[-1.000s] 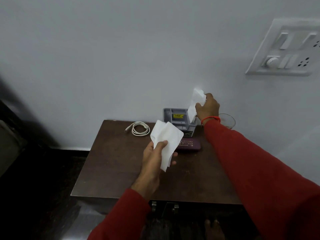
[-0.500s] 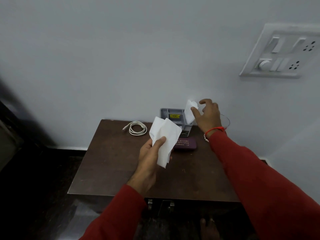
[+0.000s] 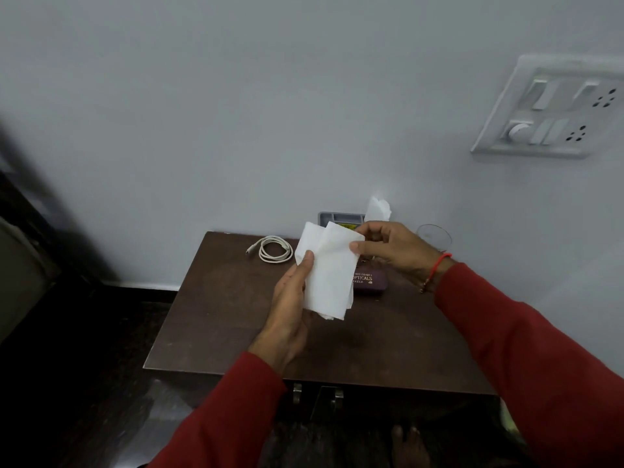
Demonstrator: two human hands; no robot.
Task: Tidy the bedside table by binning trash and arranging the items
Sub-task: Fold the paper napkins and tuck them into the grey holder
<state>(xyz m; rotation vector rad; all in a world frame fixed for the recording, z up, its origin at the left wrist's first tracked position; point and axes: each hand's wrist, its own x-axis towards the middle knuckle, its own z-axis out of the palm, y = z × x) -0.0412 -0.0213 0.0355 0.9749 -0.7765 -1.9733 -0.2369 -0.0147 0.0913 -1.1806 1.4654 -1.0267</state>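
**Two hands holding a tissue above the bedside table**

A white tissue (image 3: 326, 271) is held in the air over the middle of the brown table (image 3: 216, 319). The left hand (image 3: 290, 298) grips its lower left edge, thumb pressed on the front. The right hand (image 3: 391, 248) pinches the upper right corner between thumb and fingers. At the back of the table, against the wall, stands a grey organizer tray (image 3: 332, 217) with a second tissue (image 3: 378, 208) sticking up from it. A coiled white cable (image 3: 274, 249) lies to the left, a purple glasses case (image 3: 369, 284) sits partly behind the held tissue, and a clear glass (image 3: 434, 235) stands at the right.
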